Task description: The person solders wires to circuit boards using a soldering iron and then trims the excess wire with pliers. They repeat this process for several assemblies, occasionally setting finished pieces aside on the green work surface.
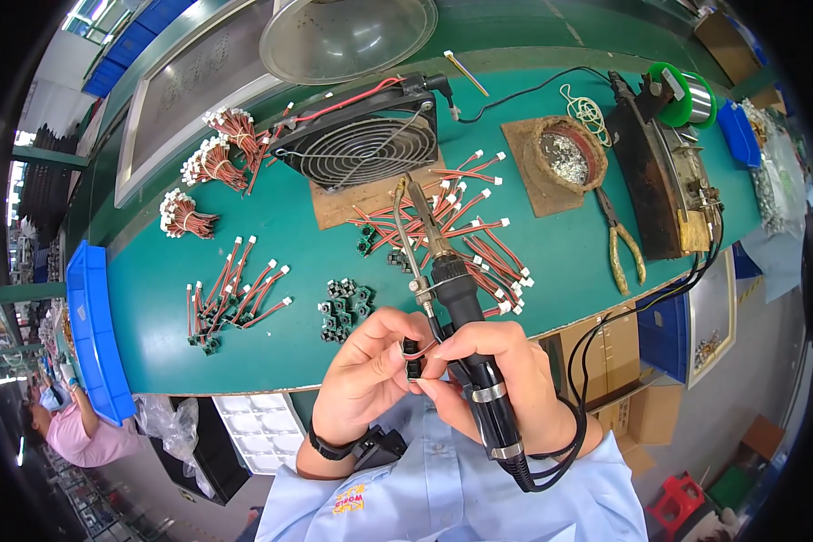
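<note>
My right hand (501,379) grips a black soldering iron (452,289) by its handle, with the metal tip pointing up and away over the green table (289,244). My left hand (366,370) pinches a small black component (414,357) with red wires, and the fingers of both hands meet around it just in front of my chest. A loose pile of red wires with white connectors (465,230) lies behind the iron. A cluster of small black components (343,307) sits left of my hands.
A black fan (361,135) stands on cardboard at the back. Bundles of red wires (217,163) and finished wire pieces (235,294) lie at left. Yellow-handled pliers (621,244), a round solder pot (565,154), a dark metal machine (664,181) and a green spool (682,95) occupy the right. A blue tray (90,330) sits at the left edge.
</note>
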The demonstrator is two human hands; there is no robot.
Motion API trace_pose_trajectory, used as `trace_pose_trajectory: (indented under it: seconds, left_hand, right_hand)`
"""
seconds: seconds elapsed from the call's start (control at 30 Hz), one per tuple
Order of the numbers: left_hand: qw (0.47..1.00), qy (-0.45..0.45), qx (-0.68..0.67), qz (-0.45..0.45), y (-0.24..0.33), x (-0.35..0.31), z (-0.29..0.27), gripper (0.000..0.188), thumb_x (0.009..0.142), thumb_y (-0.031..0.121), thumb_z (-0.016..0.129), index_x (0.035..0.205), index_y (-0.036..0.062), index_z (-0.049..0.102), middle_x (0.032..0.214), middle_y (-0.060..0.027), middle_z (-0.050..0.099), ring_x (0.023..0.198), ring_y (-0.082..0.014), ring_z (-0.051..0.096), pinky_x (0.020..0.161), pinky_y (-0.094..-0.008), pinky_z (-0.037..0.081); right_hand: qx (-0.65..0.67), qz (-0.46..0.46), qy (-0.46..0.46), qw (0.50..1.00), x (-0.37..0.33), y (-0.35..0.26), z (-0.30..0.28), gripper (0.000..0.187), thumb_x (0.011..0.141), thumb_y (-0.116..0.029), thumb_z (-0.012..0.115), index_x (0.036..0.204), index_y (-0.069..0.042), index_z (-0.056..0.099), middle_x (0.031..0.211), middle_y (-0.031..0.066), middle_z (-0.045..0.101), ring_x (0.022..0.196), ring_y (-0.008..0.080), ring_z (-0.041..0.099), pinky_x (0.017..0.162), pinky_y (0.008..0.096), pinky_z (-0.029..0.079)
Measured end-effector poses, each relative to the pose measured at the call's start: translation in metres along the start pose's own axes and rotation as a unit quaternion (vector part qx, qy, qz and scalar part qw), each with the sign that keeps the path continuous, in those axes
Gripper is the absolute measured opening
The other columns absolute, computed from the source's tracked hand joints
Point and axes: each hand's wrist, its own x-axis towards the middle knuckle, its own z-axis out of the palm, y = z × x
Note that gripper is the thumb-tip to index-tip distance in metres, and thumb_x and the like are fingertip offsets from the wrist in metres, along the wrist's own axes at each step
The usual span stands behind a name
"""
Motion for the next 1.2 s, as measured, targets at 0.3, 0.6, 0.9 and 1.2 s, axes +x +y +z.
trace_pose_trajectory:
  seconds: [0.3,0.6,0.9,1.2]
  left_hand:
    - [1.000,-0.003,0.003,0.013,-0.0005,0.0003,0.0011,0.018,0.091,0.014,0.050,0.103,0.0016,0.048,0.096,-0.0092,0.048,0.080,-0.0158,0.051,0.064,-0.0244,0.045]
    - [0.999,0.005,0.025,0.024,-0.0002,-0.0007,0.0024,0.018,0.091,0.015,0.050,0.102,0.0016,0.048,0.093,-0.0096,0.048,0.079,-0.0152,0.051,0.063,-0.0242,0.044]
    - [0.998,0.011,0.052,0.032,0.0008,-0.0021,0.0032,0.018,0.090,0.016,0.051,0.100,0.0010,0.049,0.093,-0.0091,0.049,0.079,-0.0149,0.050,0.064,-0.0242,0.042]
    - [0.989,0.028,0.129,0.067,0.0025,-0.0018,0.0059,0.018,0.089,0.015,0.052,0.099,0.0004,0.051,0.094,-0.0088,0.049,0.081,-0.0153,0.050,0.070,-0.0267,0.041]
  right_hand:
    - [0.004,-0.004,-0.005,1.000,0.0000,0.0006,-0.0012,0.040,0.071,0.004,0.068,0.102,-0.002,0.043,0.073,0.0078,0.062,0.063,0.0135,0.063,0.054,0.0229,0.048]
    - [0.013,0.018,-0.009,1.000,-0.0002,-0.0014,-0.0022,0.040,0.071,0.003,0.069,0.101,-0.002,0.044,0.073,0.0067,0.061,0.062,0.0120,0.062,0.053,0.0227,0.048]
    - [0.033,0.042,0.011,0.999,-0.0011,-0.0038,-0.0005,0.038,0.069,0.004,0.067,0.101,-0.003,0.048,0.081,0.0084,0.060,0.062,0.0170,0.061,0.054,0.0263,0.048]
    - [0.019,0.040,-0.026,0.999,0.0012,-0.0015,-0.0067,0.040,0.070,0.004,0.071,0.100,-0.003,0.046,0.074,0.0066,0.061,0.063,0.0133,0.062,0.055,0.0241,0.049]
